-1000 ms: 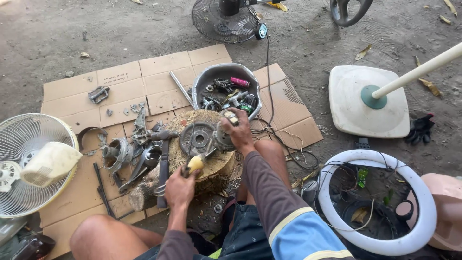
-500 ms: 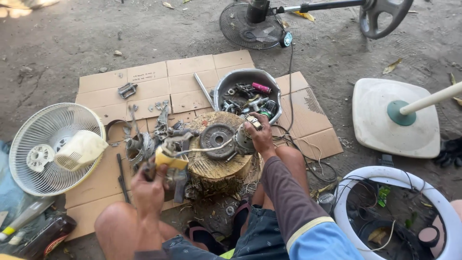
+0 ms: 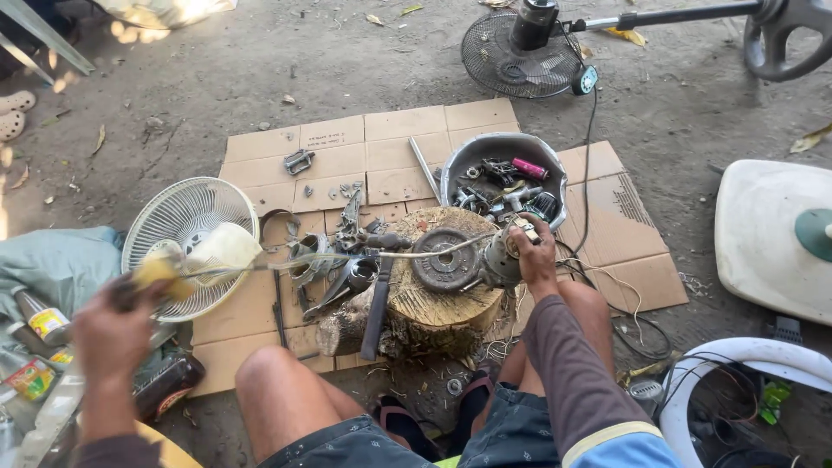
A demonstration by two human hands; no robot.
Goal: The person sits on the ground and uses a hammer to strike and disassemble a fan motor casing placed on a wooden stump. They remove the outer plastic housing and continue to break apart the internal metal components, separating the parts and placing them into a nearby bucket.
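Two hands worked a fan motor on the stump.
Right hand (image 3: 530, 253) gripped the motor (image 3: 501, 260) at three o'clock; left hand (image 3: 108, 334) clutched a yellow-handled screwdriver (image 3: 160, 273); its long shaft could slip.

**Count: what's on the ground**

Two hands in view: left hand (image 3: 108, 334), right hand (image 3: 530, 251). One wood stump (image 3: 433, 308) carrying one round metal disc (image 3: 446, 258). One grey bowl (image 3: 503, 173) of loose parts, too jumbled to count. One flattened cardboard sheet (image 3: 347, 152). Fan guards: one white (image 3: 186, 234), one dark (image 3: 511, 52). Fan bases: one white (image 3: 776, 238). One white ring (image 3: 737, 364). At least two bottles (image 3: 39, 321) at left edge, partly hidden.
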